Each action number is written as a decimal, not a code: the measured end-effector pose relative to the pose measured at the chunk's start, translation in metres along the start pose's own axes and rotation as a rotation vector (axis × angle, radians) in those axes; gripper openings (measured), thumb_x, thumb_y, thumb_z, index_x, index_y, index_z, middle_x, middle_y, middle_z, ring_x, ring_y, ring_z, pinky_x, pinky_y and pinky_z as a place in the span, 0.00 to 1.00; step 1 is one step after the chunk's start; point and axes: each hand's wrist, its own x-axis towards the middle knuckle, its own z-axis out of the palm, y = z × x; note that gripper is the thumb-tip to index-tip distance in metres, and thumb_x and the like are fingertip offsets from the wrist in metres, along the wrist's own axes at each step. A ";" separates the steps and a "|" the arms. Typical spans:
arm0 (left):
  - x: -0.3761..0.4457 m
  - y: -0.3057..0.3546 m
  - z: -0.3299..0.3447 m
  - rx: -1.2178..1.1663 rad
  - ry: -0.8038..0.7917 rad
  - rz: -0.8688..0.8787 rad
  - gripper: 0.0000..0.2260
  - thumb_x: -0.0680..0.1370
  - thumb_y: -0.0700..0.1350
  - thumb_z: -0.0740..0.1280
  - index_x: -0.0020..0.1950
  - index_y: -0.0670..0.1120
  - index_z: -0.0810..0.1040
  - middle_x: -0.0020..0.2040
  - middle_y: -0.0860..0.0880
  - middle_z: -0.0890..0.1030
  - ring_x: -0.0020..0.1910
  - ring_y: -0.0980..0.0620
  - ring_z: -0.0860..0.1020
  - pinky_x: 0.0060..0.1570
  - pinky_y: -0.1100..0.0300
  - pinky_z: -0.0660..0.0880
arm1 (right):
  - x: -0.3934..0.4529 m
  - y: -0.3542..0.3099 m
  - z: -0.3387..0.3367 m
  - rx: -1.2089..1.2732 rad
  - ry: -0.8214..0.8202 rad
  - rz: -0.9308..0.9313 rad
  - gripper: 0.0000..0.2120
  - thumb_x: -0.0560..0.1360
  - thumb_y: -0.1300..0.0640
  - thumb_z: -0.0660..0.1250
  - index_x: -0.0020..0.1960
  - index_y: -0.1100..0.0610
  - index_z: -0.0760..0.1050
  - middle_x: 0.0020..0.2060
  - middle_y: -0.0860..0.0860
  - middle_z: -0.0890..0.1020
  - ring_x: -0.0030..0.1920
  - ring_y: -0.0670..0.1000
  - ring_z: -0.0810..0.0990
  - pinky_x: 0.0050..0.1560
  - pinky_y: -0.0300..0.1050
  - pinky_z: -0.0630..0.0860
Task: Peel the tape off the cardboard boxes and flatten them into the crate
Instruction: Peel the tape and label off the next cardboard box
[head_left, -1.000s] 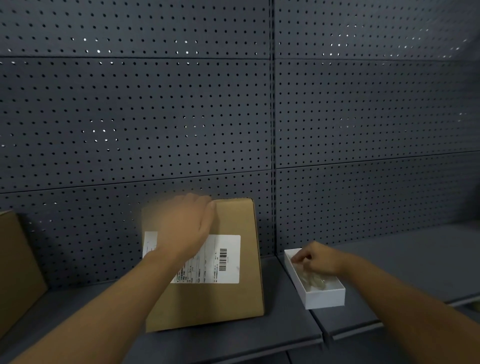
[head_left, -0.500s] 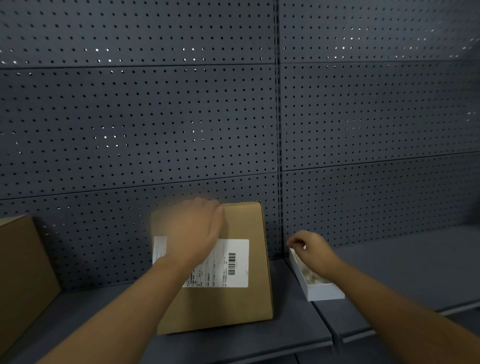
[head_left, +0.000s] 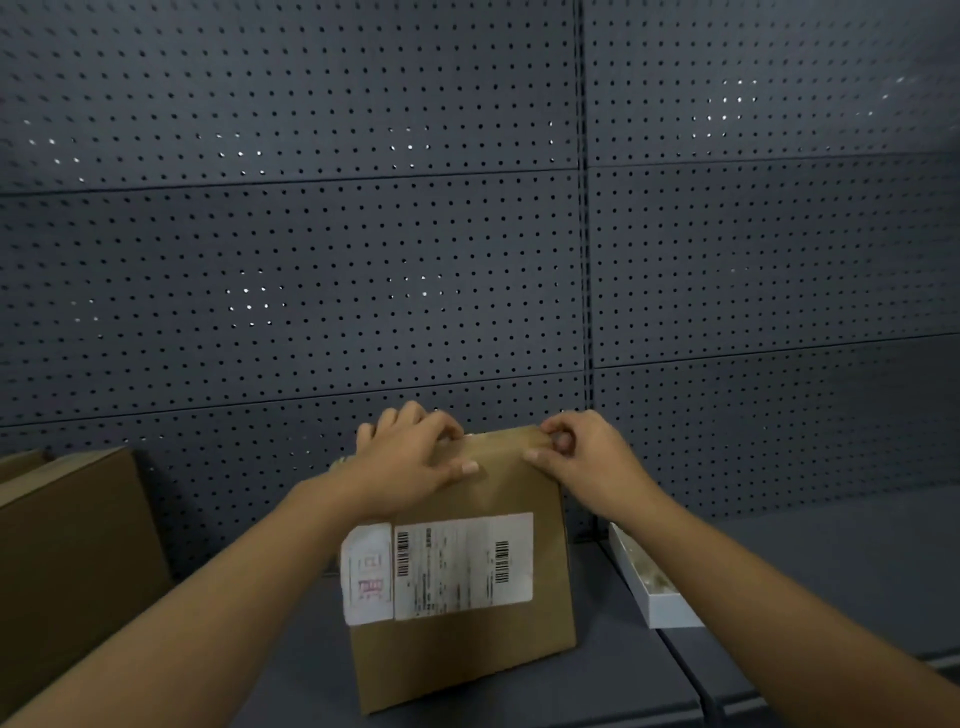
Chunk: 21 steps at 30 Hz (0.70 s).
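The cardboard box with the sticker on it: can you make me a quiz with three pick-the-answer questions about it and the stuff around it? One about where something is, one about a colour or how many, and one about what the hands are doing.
1. Where is the white tray?
A. On top of the cardboard box
B. On the shelf, right of the cardboard box
C. Hanging on the pegboard

2. How many barcodes show on the shipping label?
A. Two
B. Five
C. None

3. What is the right hand doing?
A. Resting flat on the shelf
B. Reaching into the tray
C. Pinching at the box's top edge

Answers:
1 B: the tray lies on the shelf, apart from the cardboard box.
2 A: one sits near the label's left edge, one near its right.
3 C: its fingers curl at the top right corner, while the left hand grips the top edge beside it.
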 end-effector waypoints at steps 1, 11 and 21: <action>-0.001 -0.001 -0.003 0.011 -0.022 -0.016 0.24 0.79 0.70 0.60 0.70 0.60 0.69 0.62 0.54 0.67 0.65 0.50 0.64 0.65 0.51 0.59 | -0.001 0.000 0.003 0.003 -0.038 0.017 0.18 0.76 0.46 0.74 0.62 0.52 0.77 0.46 0.49 0.75 0.56 0.54 0.76 0.57 0.50 0.76; -0.011 0.005 -0.018 -0.114 0.240 0.062 0.22 0.72 0.60 0.78 0.52 0.58 0.67 0.50 0.60 0.72 0.52 0.53 0.71 0.49 0.55 0.65 | -0.006 -0.034 -0.012 0.289 0.061 -0.203 0.22 0.82 0.42 0.64 0.43 0.60 0.78 0.40 0.50 0.78 0.45 0.50 0.75 0.48 0.47 0.70; -0.015 -0.008 -0.064 -0.089 -0.419 0.121 0.12 0.79 0.64 0.69 0.47 0.57 0.83 0.46 0.58 0.83 0.45 0.58 0.81 0.51 0.56 0.77 | 0.000 -0.056 -0.025 -0.025 -0.446 -0.202 0.21 0.85 0.46 0.55 0.37 0.55 0.65 0.35 0.52 0.69 0.37 0.52 0.71 0.56 0.46 0.67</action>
